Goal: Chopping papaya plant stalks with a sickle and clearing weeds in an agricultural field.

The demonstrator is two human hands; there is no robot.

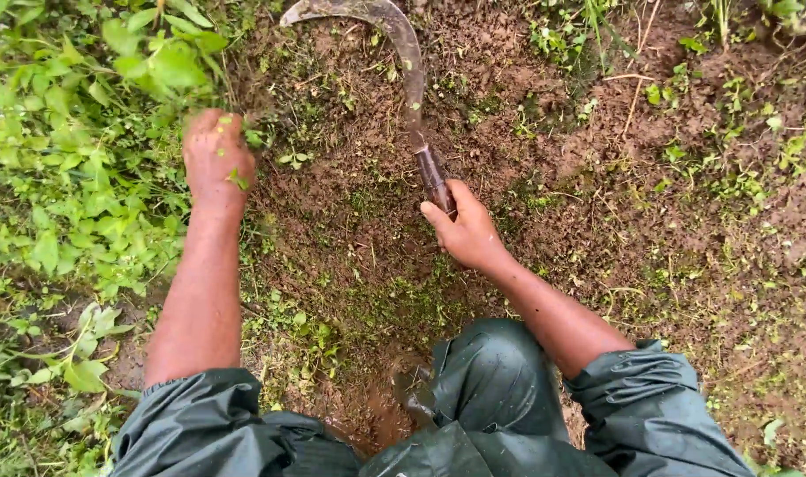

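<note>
Rusty and curved, the sickle (401, 62) lies blade-far on bare soil (544, 203), its handle gripped by the right hand (463, 231), while the left hand (216, 159) closes on leafy weeds (85, 150) at left, mid-weeding; cutting them seems due.

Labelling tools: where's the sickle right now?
Head view, upper centre: the sickle lies over bare soil, handle in the right hand, blade curving toward the top edge.

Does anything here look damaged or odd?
The sickle in the right hand looks worn: its curved blade is rusty brown and caked with soil. The left hand grips leafy weeds. Nothing else stands out.
</note>
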